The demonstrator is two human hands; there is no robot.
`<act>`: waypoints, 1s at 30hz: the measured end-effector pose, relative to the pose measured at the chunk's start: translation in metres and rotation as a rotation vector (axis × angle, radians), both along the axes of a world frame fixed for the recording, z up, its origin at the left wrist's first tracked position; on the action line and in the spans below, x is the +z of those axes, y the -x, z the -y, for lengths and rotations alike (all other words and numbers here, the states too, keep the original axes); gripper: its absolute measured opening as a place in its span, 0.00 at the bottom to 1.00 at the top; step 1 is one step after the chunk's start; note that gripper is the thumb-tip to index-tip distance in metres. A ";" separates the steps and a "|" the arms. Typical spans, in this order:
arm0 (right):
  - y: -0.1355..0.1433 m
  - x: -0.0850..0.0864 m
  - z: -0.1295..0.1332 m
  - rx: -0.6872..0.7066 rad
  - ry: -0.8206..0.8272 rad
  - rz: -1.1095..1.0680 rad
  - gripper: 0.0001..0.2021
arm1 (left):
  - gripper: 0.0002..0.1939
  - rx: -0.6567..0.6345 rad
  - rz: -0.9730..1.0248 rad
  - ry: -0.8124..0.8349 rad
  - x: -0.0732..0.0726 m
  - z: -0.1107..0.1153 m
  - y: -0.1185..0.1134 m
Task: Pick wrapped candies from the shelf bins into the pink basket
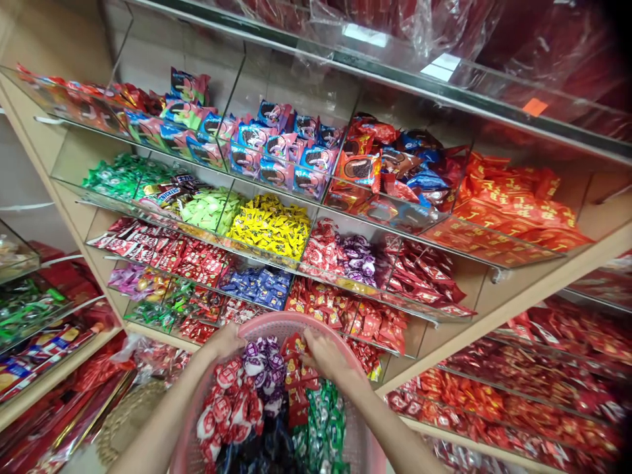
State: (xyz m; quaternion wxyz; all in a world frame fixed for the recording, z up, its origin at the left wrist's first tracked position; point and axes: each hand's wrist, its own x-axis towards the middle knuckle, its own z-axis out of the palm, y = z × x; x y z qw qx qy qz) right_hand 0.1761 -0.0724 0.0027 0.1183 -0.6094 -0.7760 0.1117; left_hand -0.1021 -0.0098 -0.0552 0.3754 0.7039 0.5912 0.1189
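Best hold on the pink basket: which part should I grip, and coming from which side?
Take the pink basket by its rim, probably one hand each at left and right, coming from outside: the curved rim rings the opening and shows past the wrapped candies on both sides.

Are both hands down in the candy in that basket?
No: the left hand is at the edge of the pink basket, and only the right hand reaches in to the red packets.

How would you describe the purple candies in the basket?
Find the big pink basket, bottom centre. Toward its far rim, the purple candies lie between red-and-white candies and red packets. Theirs are the basket's only purple-and-white wrappers.
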 end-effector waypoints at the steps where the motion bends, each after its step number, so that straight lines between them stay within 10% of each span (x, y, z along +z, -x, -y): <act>1: 0.002 -0.003 0.001 0.048 -0.011 0.088 0.14 | 0.12 -0.004 0.009 0.000 -0.001 0.000 0.000; 7: 0.020 -0.010 -0.003 0.195 -0.120 0.356 0.16 | 0.10 -0.005 -0.022 -0.010 0.001 0.003 0.000; 18: 0.008 0.024 -0.043 0.045 -0.237 0.133 0.06 | 0.08 0.003 -0.050 -0.012 0.007 0.005 -0.003; 30: -0.035 0.042 -0.119 0.075 -0.225 0.346 0.30 | 0.09 0.052 -0.049 0.011 0.010 0.008 -0.004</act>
